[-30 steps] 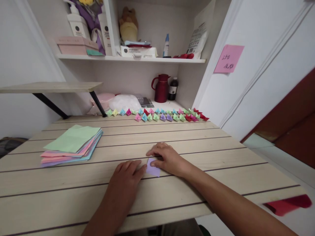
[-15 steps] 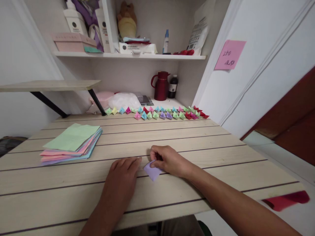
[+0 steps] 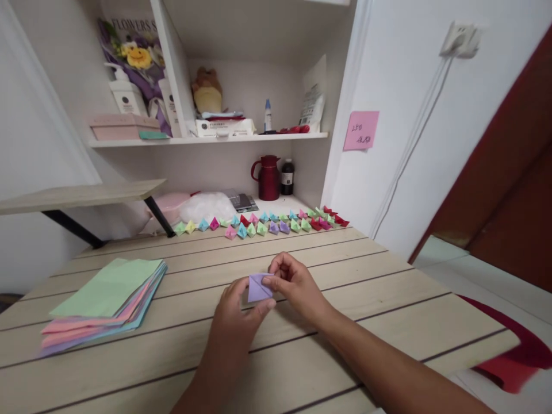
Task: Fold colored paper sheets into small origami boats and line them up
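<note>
- Purple paper (image 3: 259, 287), folded into a small square with a diagonal crease, is held just above the table (image 3: 366, 276), over its middle and towards its near edge.
- Left hand (image 3: 235, 322) comes up from the table's near edge and grips the lower left side of the paper, thumb in front and fingers curled behind it.
- Right hand (image 3: 297, 284) reaches in from the table's near right corner and pinches the paper's right corner between thumb and forefinger, with the other fingers bent above.
- Red cloth (image 3: 517, 356) lies off the table's right edge, lower down.
- Stack of coloured sheets (image 3: 107, 293) rests flat on the left part of the table, a pale green sheet on top, with pink, blue and purple edges showing below.
- Row of folded paper pieces (image 3: 263, 221) in many colours lines the far edge of the table, in two ranks.
- Dark red jug (image 3: 268, 178) and dark bottle (image 3: 287, 177) stand side by side beyond the table's far edge, in a white alcove.
- Pink sticky note (image 3: 361, 130) hangs on the wall beyond the table's far right corner.
- Shelf (image 3: 207, 140) runs high above the table's far edge and carries a pink box (image 3: 123, 126), bottles and a plush toy (image 3: 207, 92).
</note>
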Available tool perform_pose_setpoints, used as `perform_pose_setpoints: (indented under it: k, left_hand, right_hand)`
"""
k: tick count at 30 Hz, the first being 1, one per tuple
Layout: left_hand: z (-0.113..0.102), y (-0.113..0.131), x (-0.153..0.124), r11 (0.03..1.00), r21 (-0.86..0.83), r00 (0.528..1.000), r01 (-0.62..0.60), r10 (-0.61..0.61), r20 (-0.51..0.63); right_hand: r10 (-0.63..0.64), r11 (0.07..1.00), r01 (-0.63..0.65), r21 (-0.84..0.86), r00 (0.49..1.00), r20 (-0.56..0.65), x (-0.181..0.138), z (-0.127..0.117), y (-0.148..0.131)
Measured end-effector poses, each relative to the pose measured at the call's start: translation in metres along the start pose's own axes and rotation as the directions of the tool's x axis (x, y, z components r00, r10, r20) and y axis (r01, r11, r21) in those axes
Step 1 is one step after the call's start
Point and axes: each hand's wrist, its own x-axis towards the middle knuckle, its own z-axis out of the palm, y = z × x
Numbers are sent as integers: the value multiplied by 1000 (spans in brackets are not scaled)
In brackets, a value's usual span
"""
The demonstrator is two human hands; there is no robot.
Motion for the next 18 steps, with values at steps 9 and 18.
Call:
perform_pose_setpoints:
  k: [9, 18]
  left_hand:
    - [11, -2, -5, 946, 128, 929, -299, 319, -188]
    - [7, 2, -10, 686, 558, 780, -467, 617, -106]
  right_hand:
    - [-300, 902, 283, -325, 954, -2, -9, -1, -9]
    - [-523, 588, 442, -678, 847, 99, -13, -5, -9]
